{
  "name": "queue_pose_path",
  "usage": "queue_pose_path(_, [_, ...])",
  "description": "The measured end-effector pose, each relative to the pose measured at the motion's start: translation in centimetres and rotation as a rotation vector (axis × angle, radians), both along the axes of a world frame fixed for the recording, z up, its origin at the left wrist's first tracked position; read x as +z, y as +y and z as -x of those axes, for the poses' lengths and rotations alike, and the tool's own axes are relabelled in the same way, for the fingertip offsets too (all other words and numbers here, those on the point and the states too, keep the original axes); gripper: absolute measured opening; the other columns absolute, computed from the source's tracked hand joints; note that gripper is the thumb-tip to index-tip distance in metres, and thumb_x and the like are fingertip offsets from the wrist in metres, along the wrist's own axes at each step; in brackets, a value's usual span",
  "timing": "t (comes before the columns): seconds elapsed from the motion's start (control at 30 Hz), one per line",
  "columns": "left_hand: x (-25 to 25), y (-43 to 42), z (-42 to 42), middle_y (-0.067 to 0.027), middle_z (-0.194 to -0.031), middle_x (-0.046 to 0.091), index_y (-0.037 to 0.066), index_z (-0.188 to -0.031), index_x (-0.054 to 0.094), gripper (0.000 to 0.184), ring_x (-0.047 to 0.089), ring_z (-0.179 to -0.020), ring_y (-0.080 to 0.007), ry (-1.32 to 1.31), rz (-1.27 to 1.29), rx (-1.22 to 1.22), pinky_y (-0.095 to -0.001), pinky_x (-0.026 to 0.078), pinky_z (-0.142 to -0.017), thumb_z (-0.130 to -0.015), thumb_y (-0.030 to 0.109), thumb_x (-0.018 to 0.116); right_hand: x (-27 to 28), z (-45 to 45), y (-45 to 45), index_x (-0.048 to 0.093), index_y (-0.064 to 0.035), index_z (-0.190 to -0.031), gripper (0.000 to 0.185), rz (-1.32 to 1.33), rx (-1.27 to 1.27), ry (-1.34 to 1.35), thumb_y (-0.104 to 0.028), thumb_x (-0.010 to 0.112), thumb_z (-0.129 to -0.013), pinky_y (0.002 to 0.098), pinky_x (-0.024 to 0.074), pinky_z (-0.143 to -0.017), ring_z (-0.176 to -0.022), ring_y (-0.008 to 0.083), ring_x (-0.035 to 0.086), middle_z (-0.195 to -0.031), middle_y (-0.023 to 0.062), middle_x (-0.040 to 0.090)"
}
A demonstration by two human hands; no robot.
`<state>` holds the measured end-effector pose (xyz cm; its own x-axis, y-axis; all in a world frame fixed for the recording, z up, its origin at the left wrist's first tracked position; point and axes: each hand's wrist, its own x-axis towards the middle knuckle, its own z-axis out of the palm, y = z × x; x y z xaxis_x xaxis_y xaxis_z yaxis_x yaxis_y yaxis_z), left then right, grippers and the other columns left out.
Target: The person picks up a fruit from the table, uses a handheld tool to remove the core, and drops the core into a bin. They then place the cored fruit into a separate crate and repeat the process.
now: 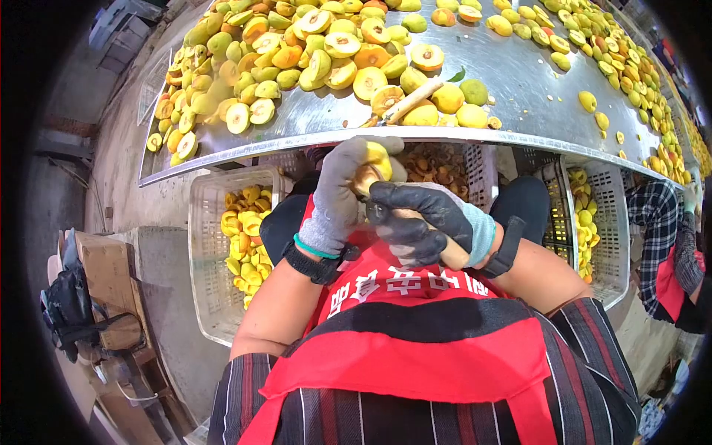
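My left hand (335,194), in a grey glove, is closed around a yellow peach half (378,161) just below the table edge. The cut side, with its brownish centre, faces my right hand (426,219). That hand wears a dark-coated glove and grips a tool by its wooden handle (454,254), whose butt end sticks out beneath the palm. The tool's working end is hidden by fingers and fruit. Above my hands, another wooden-handled tool (412,101) lies on the metal table (512,111), leaning among cut peaches (369,83).
A white crate (204,256) with yellow peach pieces stands below left. Brownish scraps (437,167) fill a container under the table. Another crate (612,237) with peach halves stands right. A co-worker in a plaid sleeve (656,237) is at far right. Cardboard boxes (107,278) stand left.
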<state>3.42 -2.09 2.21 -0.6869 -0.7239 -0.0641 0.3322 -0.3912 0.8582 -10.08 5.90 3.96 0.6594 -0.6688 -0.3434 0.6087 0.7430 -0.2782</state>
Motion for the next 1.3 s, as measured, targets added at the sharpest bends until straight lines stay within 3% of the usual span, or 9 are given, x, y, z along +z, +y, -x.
queue_pose_path(0.1, [0.5,0.0,1.2,-0.0131,-0.079,0.061,-0.005,-0.108,0.054,0.051,0.059,-0.070,-0.0175,0.111,-0.092,0.017,-0.0265,0.050,-0.064,-0.092,0.039,0.034,-0.5,-0.1,-0.1,0.054,-0.0044,-0.087,0.031,-0.059,-0.002,-0.391,-0.030,0.038,-0.095,0.0193,0.0272,-0.028,-0.030,0.0062,0.034,-0.046,-0.0021,0.039])
queue_pose_path(0.57, [-2.3,-2.5,-3.0,-0.0198,-0.094,0.063,-0.005,-0.117,0.046,0.064,0.064,-0.073,-0.0255,0.132,-0.272,0.272,-0.0278,0.053,-0.054,-0.088,0.051,0.038,-4.3,2.8,0.5,0.052,-0.0080,-0.094,0.036,0.111,-0.303,-0.409,-0.039,0.033,-0.095,0.0249,0.0325,-0.038,-0.035,0.0078,0.037,-0.051,-0.0029,0.039])
queue_pose_path(0.67, [-2.2,-2.2,-6.2,-0.0154,-0.094,0.062,-0.003,-0.112,0.050,0.045,0.063,-0.074,-0.0228,-0.275,0.298,0.435,-0.0300,0.052,-0.068,-0.091,0.036,0.042,-5.0,3.2,0.5,0.055,-0.0080,-0.091,0.035,0.108,-0.289,-0.371,-0.038,0.037,-0.093,0.0238,0.0309,-0.037,-0.037,0.0093,0.038,-0.052,-0.0016,0.039])
queue_pose_path(0.8, [-2.2,-2.9,-14.4,-0.0146,-0.097,0.061,-0.001,-0.117,0.046,0.039,0.060,-0.087,-0.0214,-0.380,0.140,0.534,-0.0288,0.047,-0.080,-0.088,0.024,0.050,-5.4,3.8,0.9,0.055,-0.0055,-0.089,0.036,0.000,-0.347,-0.330,-0.036,0.037,-0.094,0.0234,0.0309,-0.036,-0.036,0.0123,0.039,-0.051,0.0010,0.041])
queue_pose_path(0.9, [-2.4,-5.6,-20.8,-0.0151,-0.100,0.059,-0.002,-0.115,0.048,0.045,0.058,-0.092,-0.0227,-0.895,0.355,0.665,-0.0311,0.045,-0.084,-0.083,0.027,0.059,-6.2,4.2,1.2,0.055,-0.0055,-0.089,0.036,0.011,-0.363,-0.252,-0.036,0.038,-0.094,0.0232,0.0328,-0.035,-0.038,0.0132,0.039,-0.051,0.0026,0.042])
queue_pose_path(0.97, [-1.9,-7.3,-21.8,-0.0178,-0.107,0.057,-0.003,-0.113,0.051,0.052,0.055,-0.098,-0.0272,-2.039,0.954,0.750,-0.0351,0.043,-0.086,-0.076,0.031,0.067,-6.2,4.1,1.2,0.054,-0.0052,-0.088,0.036,0.002,-0.355,-0.232,-0.037,0.038,-0.094,0.0231,0.0326,-0.034,-0.038,0.0133,0.040,-0.051,0.0030,0.042])
queue_pose_path(1.1, [-0.2,-14.1,-16.3,-0.0223,-0.112,0.055,-0.001,-0.120,0.047,0.067,0.052,-0.106,-0.0333,-1.110,0.811,0.598,-0.0393,0.040,-0.090,-0.071,0.039,0.069,-6.1,3.5,0.9,0.052,-0.0039,-0.088,0.036,0.016,-0.347,-0.143,-0.035,0.036,-0.095,0.0233,0.0330,-0.034,-0.040,0.0140,0.041,-0.053,0.0046,0.043])
queue_pose_path(1.23, [-0.9,-19.4,-7.8,-0.0231,-0.113,0.055,0.002,-0.117,0.047,0.064,0.054,-0.105,-0.0349,-1.516,0.871,0.148,-0.0382,0.043,-0.086,-0.070,0.039,0.068,-5.1,3.2,1.3,0.051,-0.0032,-0.090,0.034,0.037,-0.384,-0.044,-0.032,0.034,-0.096,0.0243,0.0341,-0.035,-0.040,0.0145,0.042,-0.056,0.0055,0.045])
queue_pose_path(1.3, [-3.3,-20.4,-6.0,-0.0232,-0.100,0.059,0.002,-0.111,0.049,0.059,0.059,-0.093,-0.0356,-1.601,0.978,0.309,-0.0405,0.046,-0.080,-0.068,0.037,0.069,-5.0,3.3,2.0,0.051,-0.0032,-0.090,0.033,0.053,-0.410,0.001,-0.031,0.034,-0.096,0.0246,0.0339,-0.036,-0.040,0.0141,0.042,-0.057,0.0055,0.046])
